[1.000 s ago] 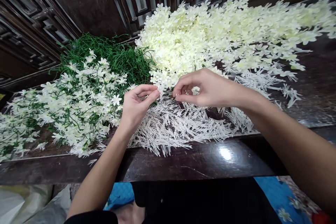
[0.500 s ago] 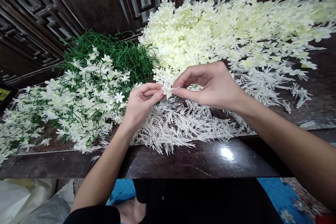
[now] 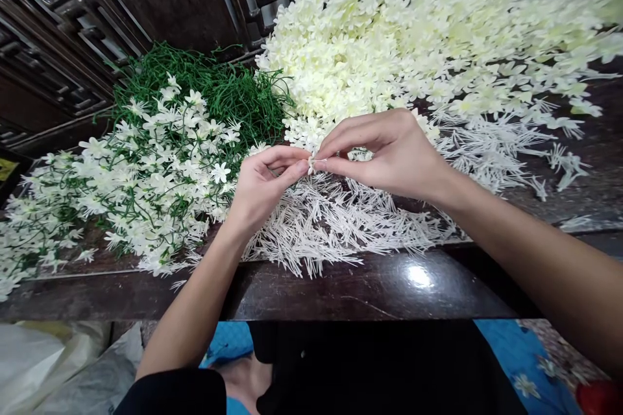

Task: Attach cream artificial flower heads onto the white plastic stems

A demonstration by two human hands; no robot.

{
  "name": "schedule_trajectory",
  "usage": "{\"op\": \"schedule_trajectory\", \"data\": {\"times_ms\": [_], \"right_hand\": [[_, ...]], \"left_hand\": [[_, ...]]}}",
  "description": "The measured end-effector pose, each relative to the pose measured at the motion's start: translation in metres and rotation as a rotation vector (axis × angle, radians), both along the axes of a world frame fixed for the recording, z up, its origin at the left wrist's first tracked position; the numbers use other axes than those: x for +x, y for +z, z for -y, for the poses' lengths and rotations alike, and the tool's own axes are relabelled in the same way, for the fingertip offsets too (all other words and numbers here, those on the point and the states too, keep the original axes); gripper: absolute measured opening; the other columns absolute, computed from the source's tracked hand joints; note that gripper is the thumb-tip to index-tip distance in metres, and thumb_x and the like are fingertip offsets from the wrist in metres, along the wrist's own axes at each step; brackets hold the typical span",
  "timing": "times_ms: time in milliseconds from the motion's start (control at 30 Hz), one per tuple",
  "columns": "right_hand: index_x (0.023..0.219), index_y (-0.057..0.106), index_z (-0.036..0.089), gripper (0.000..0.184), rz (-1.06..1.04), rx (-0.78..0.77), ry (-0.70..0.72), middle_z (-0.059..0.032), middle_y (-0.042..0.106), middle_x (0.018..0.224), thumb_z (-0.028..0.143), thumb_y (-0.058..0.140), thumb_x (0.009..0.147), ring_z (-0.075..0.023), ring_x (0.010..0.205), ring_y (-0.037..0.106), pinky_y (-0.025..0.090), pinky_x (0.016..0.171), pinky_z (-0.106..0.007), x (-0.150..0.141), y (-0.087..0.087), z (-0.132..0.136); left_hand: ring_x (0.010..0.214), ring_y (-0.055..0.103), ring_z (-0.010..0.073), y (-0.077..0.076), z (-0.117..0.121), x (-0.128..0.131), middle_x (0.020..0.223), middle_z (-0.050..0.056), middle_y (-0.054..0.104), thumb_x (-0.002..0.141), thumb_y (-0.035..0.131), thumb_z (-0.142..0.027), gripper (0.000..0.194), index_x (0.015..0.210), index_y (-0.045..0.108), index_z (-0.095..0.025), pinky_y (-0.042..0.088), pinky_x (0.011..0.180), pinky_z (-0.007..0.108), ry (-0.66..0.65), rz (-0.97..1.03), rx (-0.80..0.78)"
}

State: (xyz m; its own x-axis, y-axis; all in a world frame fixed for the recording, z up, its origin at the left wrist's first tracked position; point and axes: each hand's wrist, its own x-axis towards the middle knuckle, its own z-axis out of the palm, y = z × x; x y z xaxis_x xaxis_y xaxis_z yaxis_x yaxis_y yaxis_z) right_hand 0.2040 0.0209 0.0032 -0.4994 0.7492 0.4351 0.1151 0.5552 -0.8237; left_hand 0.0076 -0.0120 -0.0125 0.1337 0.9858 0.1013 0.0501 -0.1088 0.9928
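Observation:
My left hand (image 3: 267,188) pinches a small white artificial flower (image 3: 311,166) between thumb and fingertips. From the other side my right hand (image 3: 384,152) closes thumb and forefinger on a thin white stamen piece (image 3: 321,160), whose tip meets the flower; the fingers hide most of both. Under my hands lies a heap of loose white stamens (image 3: 341,227). Just behind is a big pile of pale cream petal blossoms (image 3: 360,52). Beside my left hand are white flowers on green stems (image 3: 160,175).
A tangle of bare green stems (image 3: 209,91) sits at the back left. The dark wooden bench (image 3: 365,292) has a carved backrest (image 3: 170,0) behind the piles. Pale plastic bags (image 3: 48,369) lie below at the left, a red object (image 3: 598,397) at the lower right.
My right hand has come slightly closer to the left, bringing the stamen against the flower. The flower has turned, showing fewer petals. The view has shifted slightly.

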Motion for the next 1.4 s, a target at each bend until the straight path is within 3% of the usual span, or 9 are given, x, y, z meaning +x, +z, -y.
{"op": "schedule_trajectory", "data": {"times_ms": [500, 667, 867, 1000, 1167, 1400], "right_hand": [[0.078, 0.071, 0.022, 0.007, 0.167, -0.07, -0.026, -0.0033, 0.073, 0.081, 0.028, 0.069, 0.08, -0.0204, 0.073, 0.067, 0.056, 0.07, -0.037, 0.0028, 0.0065, 0.0008], [0.108, 0.065, 0.017, 0.045, 0.21, -0.215, 0.037, -0.0093, 0.068, 0.108, 0.038, 0.078, 0.071, -0.0248, 0.094, 0.065, 0.056, 0.083, -0.041, 0.0032, 0.0049, 0.0006], [0.081, 0.068, 0.022, 0.016, 0.152, -0.306, 0.1, -0.0057, 0.068, 0.086, 0.038, 0.07, 0.08, -0.0239, 0.081, 0.065, 0.055, 0.079, -0.043, 0.0013, 0.0006, 0.0022], [0.082, 0.067, 0.023, 0.015, 0.136, -0.336, 0.089, -0.0055, 0.068, 0.087, 0.037, 0.071, 0.078, -0.0242, 0.083, 0.065, 0.055, 0.081, -0.043, 0.0015, 0.0017, 0.0019], [0.095, 0.066, 0.024, 0.028, 0.138, -0.355, 0.131, -0.0063, 0.067, 0.103, 0.039, 0.076, 0.073, -0.0251, 0.096, 0.064, 0.055, 0.088, -0.043, 0.0011, 0.0034, 0.0016], [0.078, 0.066, 0.023, 0.014, 0.121, -0.307, 0.069, -0.005, 0.069, 0.083, 0.036, 0.071, 0.078, -0.0233, 0.08, 0.065, 0.056, 0.079, -0.041, 0.0004, 0.0003, 0.003]], "left_hand": [[0.084, 0.066, 0.014, -0.0004, -0.0016, -0.0014, 0.091, 0.003, 0.072, 0.076, 0.076, -0.024, 0.014, 0.089, 0.073, -0.02, 0.056, 0.076, 0.026, 0.039, -0.084, 0.091], [0.083, 0.065, 0.0127, 0.0016, -0.0021, 0.0008, 0.092, 0.003, 0.071, 0.074, 0.077, -0.02, 0.015, 0.088, 0.072, -0.018, 0.056, 0.078, 0.025, 0.031, -0.082, 0.11], [0.079, 0.064, 0.0101, 0.0036, -0.0014, 0.0036, 0.085, 0.001, 0.069, 0.073, 0.076, -0.012, 0.014, 0.085, 0.071, -0.018, 0.055, 0.075, 0.022, -0.001, -0.065, 0.14], [0.078, 0.064, 0.0102, 0.0025, -0.0017, 0.0031, 0.084, 0.001, 0.069, 0.074, 0.076, -0.012, 0.012, 0.083, 0.07, -0.018, 0.055, 0.074, 0.022, 0.008, -0.087, 0.157], [0.08, 0.065, 0.0114, 0.0004, -0.0023, 0.0022, 0.088, 0.002, 0.07, 0.075, 0.077, -0.02, 0.013, 0.085, 0.068, -0.018, 0.055, 0.075, 0.023, 0.003, -0.153, 0.194], [0.081, 0.065, 0.0124, 0.0031, -0.001, 0.0039, 0.087, 0.002, 0.069, 0.074, 0.077, -0.019, 0.015, 0.085, 0.068, -0.018, 0.056, 0.075, 0.025, 0.021, -0.193, 0.183]]}}
